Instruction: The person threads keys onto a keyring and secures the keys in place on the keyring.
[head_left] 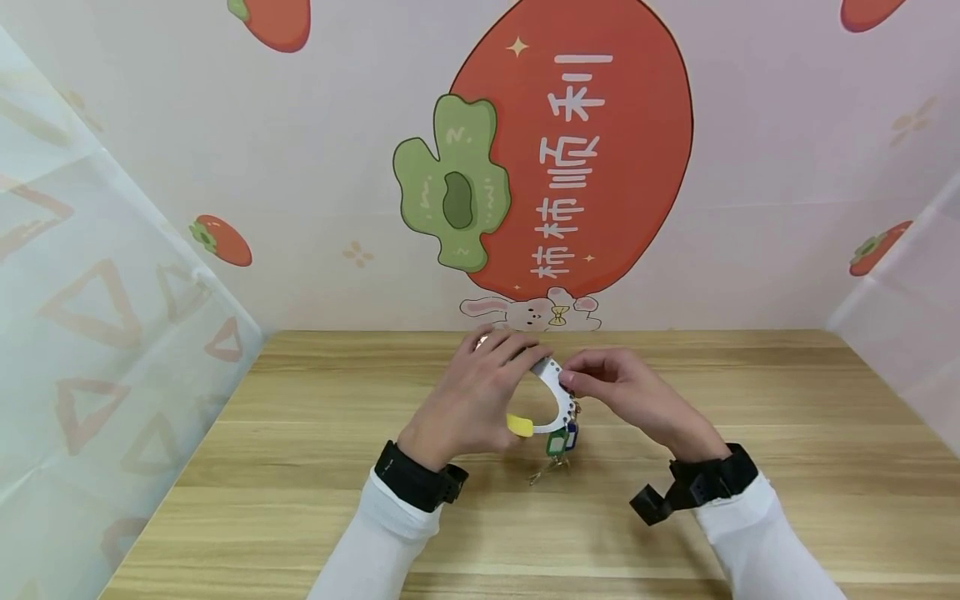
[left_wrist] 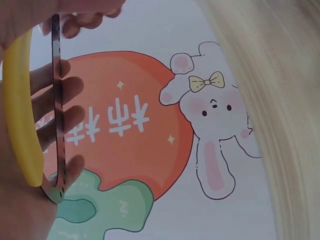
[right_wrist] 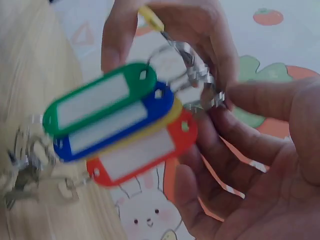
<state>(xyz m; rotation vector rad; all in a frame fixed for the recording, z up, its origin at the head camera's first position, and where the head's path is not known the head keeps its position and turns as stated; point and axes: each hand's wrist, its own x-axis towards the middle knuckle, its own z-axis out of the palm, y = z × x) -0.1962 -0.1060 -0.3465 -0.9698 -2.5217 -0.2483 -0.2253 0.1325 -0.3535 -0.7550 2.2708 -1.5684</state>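
Observation:
A large flat metal key ring (head_left: 558, 408), C-shaped with small holes and a yellow grip (head_left: 519, 426), is held up above the wooden table. My left hand (head_left: 480, 392) grips it, the yellow grip (left_wrist: 20, 115) lying against the palm and the fingers reaching past the metal band (left_wrist: 58, 110). At the ring's right side, my right hand (head_left: 626, 396) pinches its edge between thumb and forefinger. Below hang plastic key tags: green (right_wrist: 100, 100), blue (right_wrist: 112, 125), yellow (right_wrist: 172, 117) and red (right_wrist: 145, 152). Small keys (head_left: 551, 468) dangle from the tags, blurred in the right wrist view.
The wooden table (head_left: 300, 517) runs up to a backdrop (head_left: 337, 167) printed with persimmons and a rabbit. Pale printed sheets (head_left: 112, 333) stand along the left and right sides. Each wrist wears a black strap (head_left: 416, 479) with a small camera.

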